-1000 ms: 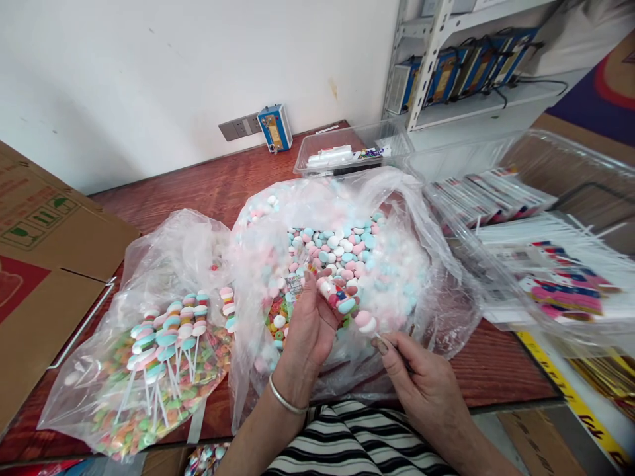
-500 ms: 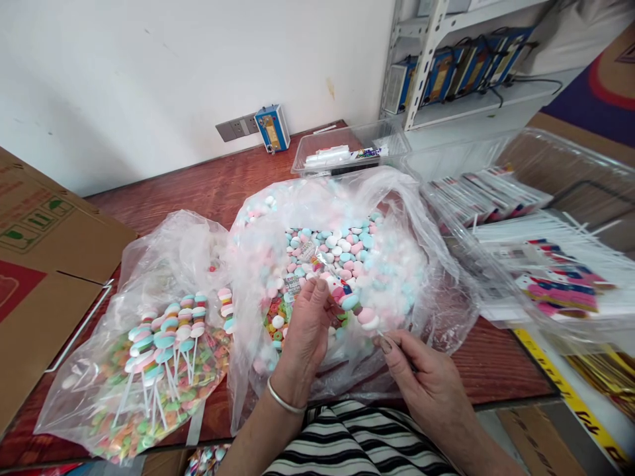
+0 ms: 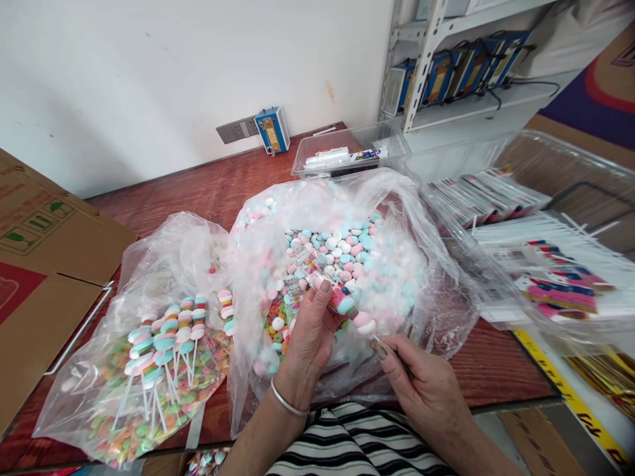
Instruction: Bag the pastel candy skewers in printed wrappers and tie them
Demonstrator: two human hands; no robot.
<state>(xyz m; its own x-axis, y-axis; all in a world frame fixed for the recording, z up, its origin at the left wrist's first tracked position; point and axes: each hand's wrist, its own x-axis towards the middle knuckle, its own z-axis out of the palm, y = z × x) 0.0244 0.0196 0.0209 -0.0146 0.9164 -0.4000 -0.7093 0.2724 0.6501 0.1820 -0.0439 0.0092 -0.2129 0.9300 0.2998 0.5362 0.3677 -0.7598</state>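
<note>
My left hand (image 3: 310, 337) is closed, thumb and fingers pinching a clear printed wrapper (image 3: 308, 266). Blue and pink candies of a candy skewer (image 3: 366, 323) show partly inside the wrapper's near end, while a pink-and-white one sits outside it. My right hand (image 3: 424, 383) pinches the skewer's white stick close to that candy. Under both hands lies a big open plastic bag of pastel button-shaped candies (image 3: 342, 244). Green and orange ring candies (image 3: 276, 314) show at the bag's left side. Finished-looking candy skewers (image 3: 166, 337) lie in a heap on another clear bag of ring candies at the left.
A cardboard box (image 3: 44, 264) stands at the left edge. Clear plastic bins to the right hold white sticks and printed wrappers (image 3: 560, 291). Behind the big bag sits a small clear tray (image 3: 352, 147). A blue device (image 3: 272, 131) rests against the wall, near a metal shelf (image 3: 421, 79).
The candy skewer has gone slightly further up and left into the wrapper. My right hand has shifted a little left with the stick, and more of the wrapper shows above my left hand.
</note>
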